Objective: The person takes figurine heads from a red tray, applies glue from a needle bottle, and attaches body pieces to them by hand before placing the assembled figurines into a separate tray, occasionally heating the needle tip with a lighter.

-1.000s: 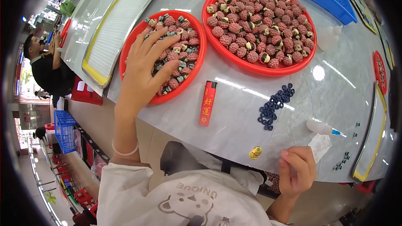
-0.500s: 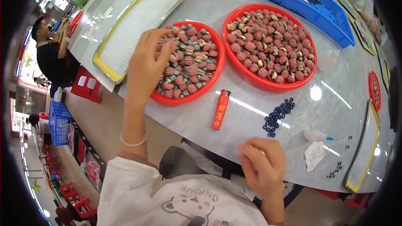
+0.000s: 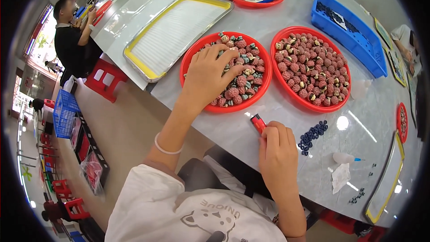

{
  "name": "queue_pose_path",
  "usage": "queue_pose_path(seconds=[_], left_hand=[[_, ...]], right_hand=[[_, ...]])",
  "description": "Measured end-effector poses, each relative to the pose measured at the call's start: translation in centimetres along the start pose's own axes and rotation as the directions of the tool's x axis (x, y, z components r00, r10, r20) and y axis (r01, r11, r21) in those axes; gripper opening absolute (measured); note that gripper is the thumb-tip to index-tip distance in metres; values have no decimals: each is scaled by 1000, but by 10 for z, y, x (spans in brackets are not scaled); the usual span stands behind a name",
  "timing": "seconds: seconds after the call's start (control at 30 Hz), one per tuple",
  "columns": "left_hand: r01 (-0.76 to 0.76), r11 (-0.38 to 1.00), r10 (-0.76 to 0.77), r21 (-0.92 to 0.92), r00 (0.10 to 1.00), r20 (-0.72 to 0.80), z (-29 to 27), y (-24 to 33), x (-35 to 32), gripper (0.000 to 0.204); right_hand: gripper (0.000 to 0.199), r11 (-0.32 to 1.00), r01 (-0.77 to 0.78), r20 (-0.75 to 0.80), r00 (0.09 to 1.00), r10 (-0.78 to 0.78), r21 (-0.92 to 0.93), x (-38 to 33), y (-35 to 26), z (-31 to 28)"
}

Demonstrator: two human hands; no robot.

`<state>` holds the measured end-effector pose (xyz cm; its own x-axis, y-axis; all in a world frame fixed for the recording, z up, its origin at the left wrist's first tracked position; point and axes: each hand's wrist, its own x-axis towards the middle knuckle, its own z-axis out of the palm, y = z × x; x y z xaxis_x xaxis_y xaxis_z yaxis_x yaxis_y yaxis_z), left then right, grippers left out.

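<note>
The right hand [image 3: 278,152] was curled, thumb and fingers closed on a red lighter [image 3: 258,124], whose black-topped end jutted out past the fingertips, away from the wearer; whether it was lifted or lay on the counter [image 3: 233,132] could not be told. The left hand [image 3: 206,78], with a pale band [image 3: 166,147] at its wrist, was loosely spread, thumb well apart from the forefinger, and reached over a red bowl [image 3: 237,106]; whether its hidden fingertips pinched a piece could not be told.

Under and around the left hand, that bowl held bumpy pinkish-red pieces mixed with grey-blue bits. To the left hand's right, beyond the right hand, a second red bowl [image 3: 286,90] was heaped with similar pieces, marked cream and black. Dark blue rings [image 3: 312,136] lay clustered just right of the right hand, and farther right a white bottle [image 3: 343,158] with a blue needle tip stretched beside a crumpled white tissue [image 3: 341,178]. Beyond the left hand lay a yellow-edged tray [image 3: 174,31]; far ahead of both hands, a red dish [image 3: 277,1] carried a yellow ring and tools, and a blue bin [image 3: 376,65] held dark pieces.

Nearer the wearer than both hands, the white shirt [image 3: 148,206] bore grey capitals, upside down, above an outlined animal face.
</note>
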<state>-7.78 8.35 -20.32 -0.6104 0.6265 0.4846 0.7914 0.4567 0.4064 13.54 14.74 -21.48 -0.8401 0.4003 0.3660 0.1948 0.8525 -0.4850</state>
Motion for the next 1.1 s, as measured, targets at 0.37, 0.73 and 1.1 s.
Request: queue_pose_path(seconds=[0.37, 0.73, 1.1], left_hand=[[50, 991, -38, 126, 995, -95, -8, 0, -5, 31], [84, 959, -49, 271, 990, -132, 6, -3, -4, 31], [-88, 994, 92, -70, 993, 69, 0, 0, -5, 31]], right_hand=[[41, 994, 22, 53, 998, -16, -105, -15, -9, -20], [22, 898, -392, -154, 893, 424, 198, -77, 27, -96], [40, 730, -509, -465, 562, 684, 456, -74, 58, -123]])
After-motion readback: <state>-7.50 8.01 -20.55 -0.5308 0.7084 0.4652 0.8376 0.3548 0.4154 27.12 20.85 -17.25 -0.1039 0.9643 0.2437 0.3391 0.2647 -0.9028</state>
